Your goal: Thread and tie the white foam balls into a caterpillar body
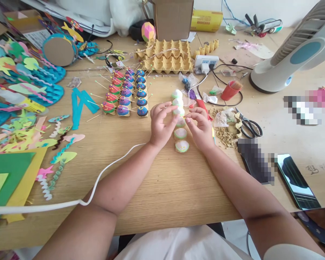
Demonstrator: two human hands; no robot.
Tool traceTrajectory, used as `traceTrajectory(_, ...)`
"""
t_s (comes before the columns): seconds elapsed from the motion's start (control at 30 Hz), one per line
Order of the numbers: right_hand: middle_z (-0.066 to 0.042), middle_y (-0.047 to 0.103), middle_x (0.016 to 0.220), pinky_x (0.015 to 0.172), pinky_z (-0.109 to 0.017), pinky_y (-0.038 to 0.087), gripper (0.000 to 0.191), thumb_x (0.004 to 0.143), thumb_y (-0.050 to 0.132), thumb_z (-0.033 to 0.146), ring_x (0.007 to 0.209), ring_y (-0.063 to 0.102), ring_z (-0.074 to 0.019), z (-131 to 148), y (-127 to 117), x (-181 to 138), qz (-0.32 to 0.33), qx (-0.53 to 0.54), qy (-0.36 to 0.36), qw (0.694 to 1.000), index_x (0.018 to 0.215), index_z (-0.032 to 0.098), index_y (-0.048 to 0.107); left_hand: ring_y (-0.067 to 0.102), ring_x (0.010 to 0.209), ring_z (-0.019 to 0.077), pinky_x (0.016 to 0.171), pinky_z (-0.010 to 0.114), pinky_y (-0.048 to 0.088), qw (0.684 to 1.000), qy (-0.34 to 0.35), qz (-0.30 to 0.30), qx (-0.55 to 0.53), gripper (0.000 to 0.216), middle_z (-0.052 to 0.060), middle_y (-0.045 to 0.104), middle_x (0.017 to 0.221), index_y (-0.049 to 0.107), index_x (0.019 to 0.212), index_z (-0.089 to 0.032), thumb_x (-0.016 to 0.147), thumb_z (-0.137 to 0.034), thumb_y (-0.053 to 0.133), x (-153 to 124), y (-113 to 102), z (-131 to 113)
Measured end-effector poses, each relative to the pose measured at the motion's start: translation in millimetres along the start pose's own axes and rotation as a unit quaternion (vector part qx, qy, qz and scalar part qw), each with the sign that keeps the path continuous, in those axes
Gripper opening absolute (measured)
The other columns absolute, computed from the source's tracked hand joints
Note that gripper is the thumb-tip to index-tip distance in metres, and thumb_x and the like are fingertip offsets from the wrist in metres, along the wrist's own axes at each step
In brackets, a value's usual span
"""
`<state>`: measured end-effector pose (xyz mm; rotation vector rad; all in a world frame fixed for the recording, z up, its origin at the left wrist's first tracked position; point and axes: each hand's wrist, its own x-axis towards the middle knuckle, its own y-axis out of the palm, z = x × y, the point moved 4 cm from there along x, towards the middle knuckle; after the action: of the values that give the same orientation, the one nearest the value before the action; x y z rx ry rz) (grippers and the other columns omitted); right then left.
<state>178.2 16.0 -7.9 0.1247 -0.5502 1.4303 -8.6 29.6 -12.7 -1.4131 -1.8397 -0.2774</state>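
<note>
A column of small domed pieces with white to pale pink tops and green rims [181, 133] runs away from me along the table. My left hand [162, 122] is at the left side of the column, thumb and index finger apart, fingertips close to a middle piece. Across from it, my right hand [202, 126] has thumb and index pinched together over the same piece. A tiny yellow bit shows at that pinch, too small to name. The nearest piece [182, 146] bears small yellow marks on top. My fingers partly cover the middle pieces.
Painted egg-carton cups [124, 97] with pins stand in rows at left. Beyond lie yellow egg trays [165, 56] and a power strip [206, 61]. Scissors [250, 126], a red cup [231, 90], a phone [298, 180] and a fan [292, 54] are right. A white cord [105, 169] crosses my left arm.
</note>
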Motion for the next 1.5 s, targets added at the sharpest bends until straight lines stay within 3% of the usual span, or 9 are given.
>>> traceTrajectory(0.13,-0.008,0.069,0.124,0.129,-0.057,0.046,0.039,0.096,0.076,0.07,0.129,0.065,-0.0286,-3,-2,1,0.006,0.015,0.006,1.0,0.098,0.032,0.083,0.065,0.137,0.0259,0.13,0.05,0.049,0.996,0.069,0.04,0.027,0.035,0.009,0.075,0.135,0.082,0.121,-0.031,0.107,-0.061,0.069,-3,5,-6)
traceTrajectory(0.27,-0.008,0.069,0.121,0.127,-0.056,0.047,0.043,0.093,0.078,0.074,0.127,0.066,-0.0283,-5,-3,4,0.003,0.034,0.006,0.999,0.095,0.031,0.084,0.061,0.137,0.026,0.132,0.052,0.046,0.995,0.095,0.029,0.015,0.023,0.006,0.075,0.13,0.084,0.114,-0.033,0.106,-0.053,0.073,-5,6,-6)
traceTrajectory(0.6,-0.008,0.069,0.119,0.123,-0.053,0.05,0.049,0.096,0.071,0.078,0.124,0.067,-0.0269,0,0,4,0.034,0.056,0.008,0.998,0.093,0.03,0.083,0.067,0.127,0.0237,0.126,0.05,0.051,0.996,0.086,0.026,0.025,0.03,0.005,0.079,0.117,0.081,0.103,-0.032,0.107,-0.058,0.068,-3,6,-5)
traceTrajectory(0.83,-0.006,0.068,0.115,0.123,-0.05,0.05,0.053,0.089,0.076,0.082,0.122,0.067,-0.0258,2,6,5,0.071,0.101,0.032,0.992,0.088,0.029,0.076,0.068,0.126,0.0238,0.127,0.049,0.049,0.997,0.052,0.044,0.027,0.046,0.005,0.079,0.115,0.078,0.098,-0.028,0.108,-0.069,0.059,-3,7,-2)
traceTrajectory(1.1,-0.005,0.07,0.115,0.121,-0.05,0.052,0.054,0.09,0.074,0.083,0.121,0.067,-0.0253,-3,3,8,0.055,0.108,0.036,0.992,0.087,0.03,0.075,0.071,0.125,0.0237,0.122,0.046,0.054,0.996,0.078,0.051,-0.008,0.037,0.006,0.081,0.122,0.08,0.125,-0.03,0.107,-0.061,0.068,-1,6,-9)
traceTrajectory(1.5,-0.006,0.07,0.114,0.121,-0.051,0.052,0.055,0.09,0.073,0.084,0.119,0.068,-0.0253,2,1,9,0.06,0.094,0.022,0.994,0.085,0.029,0.078,0.068,0.123,0.0249,0.124,0.052,0.053,0.995,0.078,0.048,0.029,0.029,0.005,0.08,0.112,0.085,0.106,-0.035,0.106,-0.059,0.069,-2,7,-2)
